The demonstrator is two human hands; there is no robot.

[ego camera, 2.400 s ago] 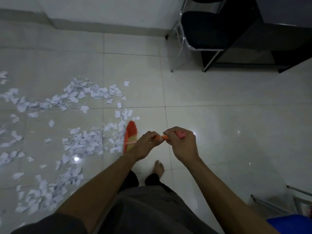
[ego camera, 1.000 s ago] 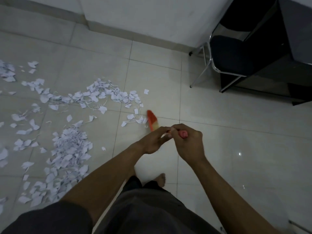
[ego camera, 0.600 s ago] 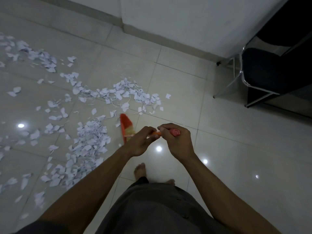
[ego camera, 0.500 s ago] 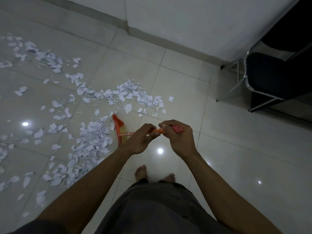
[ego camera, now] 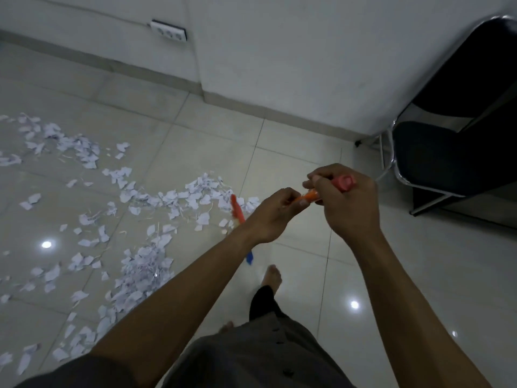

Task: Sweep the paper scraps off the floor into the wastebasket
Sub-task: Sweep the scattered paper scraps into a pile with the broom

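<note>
Gripping the broom [ego camera: 309, 196] from above, the left hand [ego camera: 275, 217] and the right hand [ego camera: 348, 204] cover nearly all of its handle. Only a short orange stretch shows between them, plus the pink cap [ego camera: 345, 182] poking out of the right fist. The left hand's fingers curl round the shaft lower down, and the right hand's fingers wrap the top end.

The broom's orange head [ego camera: 237, 210] is blurred and partly hidden behind the left wrist. It sits at the right edge of the paper scraps [ego camera: 145, 264], but whether it touches the floor [ego camera: 293, 152] cannot be told. A small blue piece [ego camera: 249, 257] peeks out below the left forearm, and what it is cannot be made out.

The black chair [ego camera: 447, 158] is cut off by the right edge, so only its seat, part of its back and some metal legs show. The scraps run off the left edge.

Counted, there are two hands, one broom, one chair and one socket strip [ego camera: 168, 30] on the wall [ego camera: 279, 65] with three outlets. There are two bare feet: one foot [ego camera: 272, 277] is seen almost whole, while only the toes [ego camera: 226, 326] of the other show. The scraps are far too many to count. They lie as a loose band across the tiles, with a denser heap nearer the person.
</note>
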